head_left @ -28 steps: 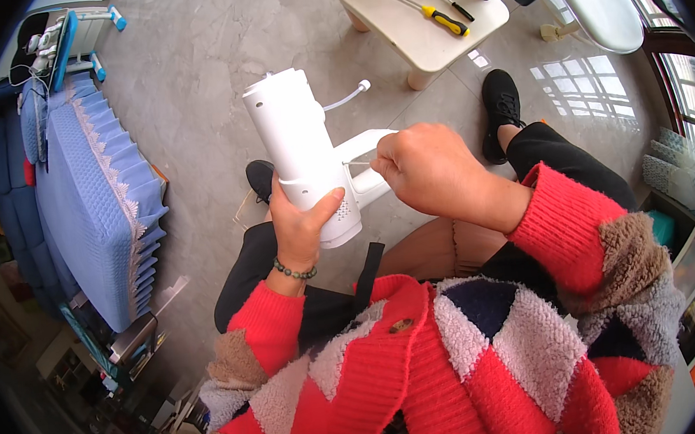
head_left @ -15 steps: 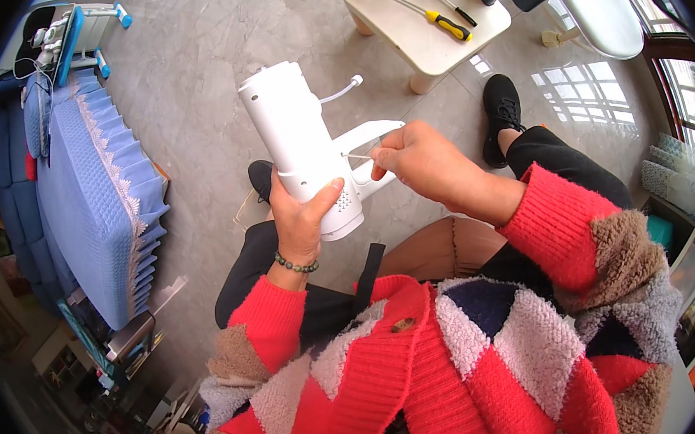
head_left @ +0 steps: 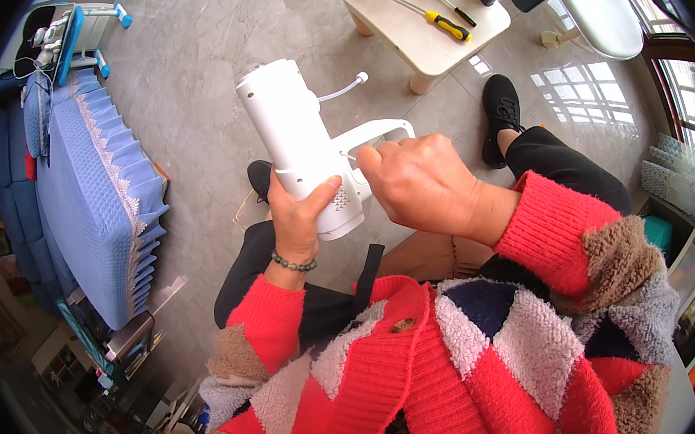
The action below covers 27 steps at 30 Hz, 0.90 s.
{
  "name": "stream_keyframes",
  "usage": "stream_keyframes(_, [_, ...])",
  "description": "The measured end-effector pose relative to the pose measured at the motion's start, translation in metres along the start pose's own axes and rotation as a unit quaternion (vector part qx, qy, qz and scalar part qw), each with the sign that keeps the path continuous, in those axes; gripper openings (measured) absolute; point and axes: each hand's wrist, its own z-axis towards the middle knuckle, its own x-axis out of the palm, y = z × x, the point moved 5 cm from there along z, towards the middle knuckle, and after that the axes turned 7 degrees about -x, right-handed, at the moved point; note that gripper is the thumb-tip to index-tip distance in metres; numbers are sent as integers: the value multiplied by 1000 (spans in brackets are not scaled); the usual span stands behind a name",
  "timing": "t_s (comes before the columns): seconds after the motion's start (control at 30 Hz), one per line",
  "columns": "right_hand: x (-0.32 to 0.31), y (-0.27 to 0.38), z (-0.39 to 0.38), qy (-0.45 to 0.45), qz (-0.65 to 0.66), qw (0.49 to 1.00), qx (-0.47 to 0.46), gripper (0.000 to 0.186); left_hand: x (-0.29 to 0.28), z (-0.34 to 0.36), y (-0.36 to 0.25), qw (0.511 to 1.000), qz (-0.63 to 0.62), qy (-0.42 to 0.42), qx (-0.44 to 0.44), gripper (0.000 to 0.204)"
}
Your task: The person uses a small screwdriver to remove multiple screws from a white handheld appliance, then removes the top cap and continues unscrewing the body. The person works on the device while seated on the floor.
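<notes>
White appliance (head_left: 300,143) in left hand (head_left: 298,221)

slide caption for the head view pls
Left hand grips a white handheld appliance; right hand works at its handle.

Looks like a home living room: grey stone-tile floor (head_left: 209,55), sofa under a blue quilted cover (head_left: 85,198), small cream side table (head_left: 431,40) with screwdrivers, sunlit window (head_left: 685,105); possibly storage shelves (head_left: 691,269) at right.
</notes>
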Motion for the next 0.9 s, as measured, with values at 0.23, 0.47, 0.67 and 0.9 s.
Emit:
stream_keyframes(0.23, [5,-8,-3,17,28,999,41,9,0,-2,3,997,68,-3,39,56])
stream_keyframes(0.47, [47,-45,-20,105,567,682,451,22,-4,-1,-4,974,180,-32,134,56])
stream_keyframes(0.67, [19,-24,1,-32,68,993,95,10,-2,7,-6,995,77,-11,61,54])
stream_keyframes(0.9, [13,-5,2,-18,-143,986,-83,6,-3,4,-5,998,24,-25,53,52])
